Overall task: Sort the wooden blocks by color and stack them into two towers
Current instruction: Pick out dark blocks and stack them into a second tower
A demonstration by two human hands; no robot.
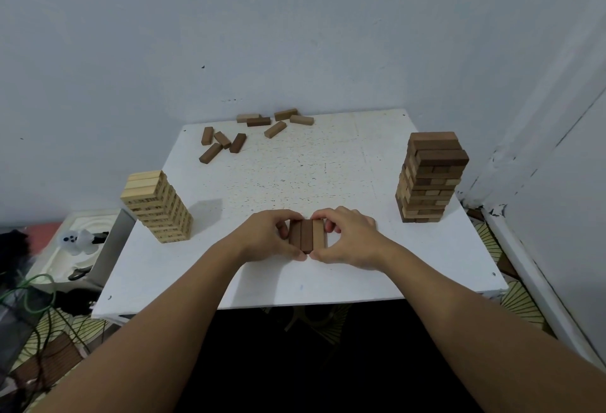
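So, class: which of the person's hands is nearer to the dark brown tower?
The right hand. It grips the three blocks at the table's near middle, on the side facing the dark brown tower. The left hand grips them from the opposite side, farther away.

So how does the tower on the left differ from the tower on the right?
The left tower is all pale blocks; the right tower is mostly dark brown, with some lighter blocks mixed in. The left tower looks shorter than the right tower. The left tower's sides look even; the right tower's top layers sit shifted. Both stand upright on the white table.
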